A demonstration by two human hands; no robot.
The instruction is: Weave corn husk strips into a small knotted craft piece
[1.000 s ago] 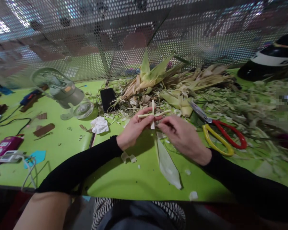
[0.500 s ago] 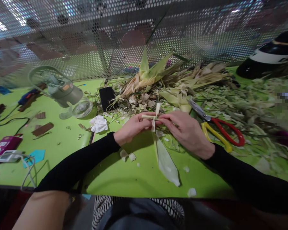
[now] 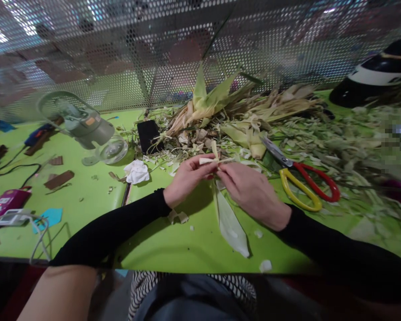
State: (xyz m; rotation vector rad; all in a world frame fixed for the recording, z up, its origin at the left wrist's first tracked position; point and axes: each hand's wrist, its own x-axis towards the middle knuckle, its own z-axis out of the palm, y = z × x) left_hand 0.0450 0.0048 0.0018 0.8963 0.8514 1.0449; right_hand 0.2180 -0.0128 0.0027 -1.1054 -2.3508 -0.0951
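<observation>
My left hand and my right hand meet over the green table, both in black sleeves. Their fingertips pinch a small cross of pale corn husk strips, one strip level and one upright. A long pale husk leaf hangs from the cross and lies on the table toward me. Just beyond the hands lies a heap of corn husks.
Red and yellow scissors lie right of my right hand. A crumpled white tissue, a small grey fan and a black block sit to the left. Cables and tools line the far left edge. A perforated metal screen stands behind.
My right hand moved in to the husk cross and gripped it beside the left, then drew back slightly. The cross turned a little between the fingers.
</observation>
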